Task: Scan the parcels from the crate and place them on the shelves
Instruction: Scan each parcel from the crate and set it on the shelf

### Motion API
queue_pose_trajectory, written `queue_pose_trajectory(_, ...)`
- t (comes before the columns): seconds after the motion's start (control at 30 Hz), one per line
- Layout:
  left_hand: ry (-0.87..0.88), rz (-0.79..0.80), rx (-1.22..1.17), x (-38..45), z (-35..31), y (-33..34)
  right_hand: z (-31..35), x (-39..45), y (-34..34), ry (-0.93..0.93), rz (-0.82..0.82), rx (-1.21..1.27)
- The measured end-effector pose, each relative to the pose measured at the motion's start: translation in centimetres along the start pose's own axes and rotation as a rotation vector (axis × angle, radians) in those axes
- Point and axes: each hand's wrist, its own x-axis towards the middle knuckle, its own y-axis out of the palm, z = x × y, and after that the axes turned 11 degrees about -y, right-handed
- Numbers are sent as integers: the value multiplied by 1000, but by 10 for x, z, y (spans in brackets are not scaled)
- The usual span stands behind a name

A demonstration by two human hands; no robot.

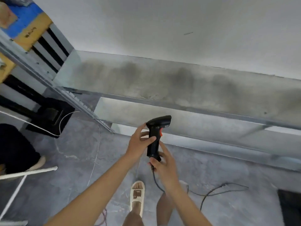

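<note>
The bare metal shelves (187, 88) run along the wall, no parcel or crate in sight. Both hands share the black scanner (155, 137) above the floor: left hand (140, 142) fingers wrapped round its handle, right hand (162, 163) pinching its base. Its cable (210, 193) loops by the feet, so I'd expect a snag or trip.

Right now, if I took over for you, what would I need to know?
Left hand grips the upper handle of the black barcode scanner. Right hand holds its base, where the cable leaves and trails across the floor. The metal shelves ahead are bare. No parcel or crate shows here, so nothing looks scanned or placed. Left to do: fetch parcels, scan, shelve.
</note>
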Motion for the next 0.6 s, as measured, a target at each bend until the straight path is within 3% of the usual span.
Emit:
queue_pose_trajectory(0.27, -101, 151, 14, 162, 37, -16, -97, 122, 46, 37, -129, 50)
queue_pose_trajectory(0.6, 39, 131, 103, 359, 63, 27, -190, 305, 49, -84, -153, -150)
